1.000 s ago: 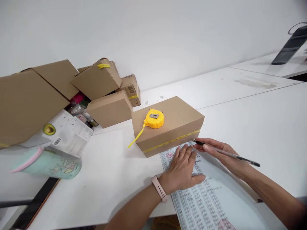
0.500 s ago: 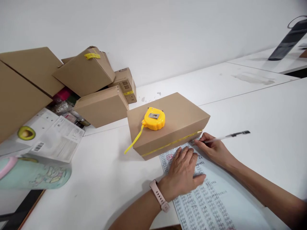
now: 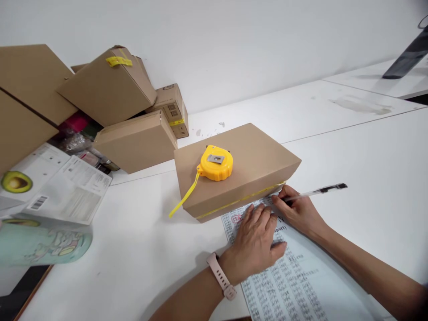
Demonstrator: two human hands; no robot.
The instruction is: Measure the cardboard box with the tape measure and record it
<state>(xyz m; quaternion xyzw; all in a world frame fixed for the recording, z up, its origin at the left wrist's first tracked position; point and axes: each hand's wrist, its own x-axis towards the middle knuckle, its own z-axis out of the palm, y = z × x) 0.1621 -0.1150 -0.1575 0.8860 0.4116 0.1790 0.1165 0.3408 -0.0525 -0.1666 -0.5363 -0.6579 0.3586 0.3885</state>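
Observation:
My left hand (image 3: pixel 257 238) lies flat on a printed sheet of paper (image 3: pixel 321 285) covered in small writing, its fingers stretched toward a cardboard box (image 3: pixel 261 156). In my right hand (image 3: pixel 301 209) is a clear pen (image 3: pixel 321 191) with a black cap end, gripped near its tip at the sheet's upper edge; the tip itself is hidden by my fingers. The box, banded with yellow tape along its front side, stands just beyond the paper. On top of it rests a yellow tape measure (image 3: pixel 216 164) with a yellow wrist strap hanging over the left edge.
Several cardboard boxes (image 3: pixel 137 142) are piled at the left against the wall. Before them lie a white carton (image 3: pixel 73 187) with an avocado picture and a mint-green bottle (image 3: pixel 56 245). A dark bottle (image 3: pixel 406 55) stands at the far right on the white table (image 3: pixel 133 249).
My right hand has closed in around the pen and tilted its rear end upward, at the sheet's top edge. My left hand stays flat. The view has shifted, moving the left-hand things leftward.

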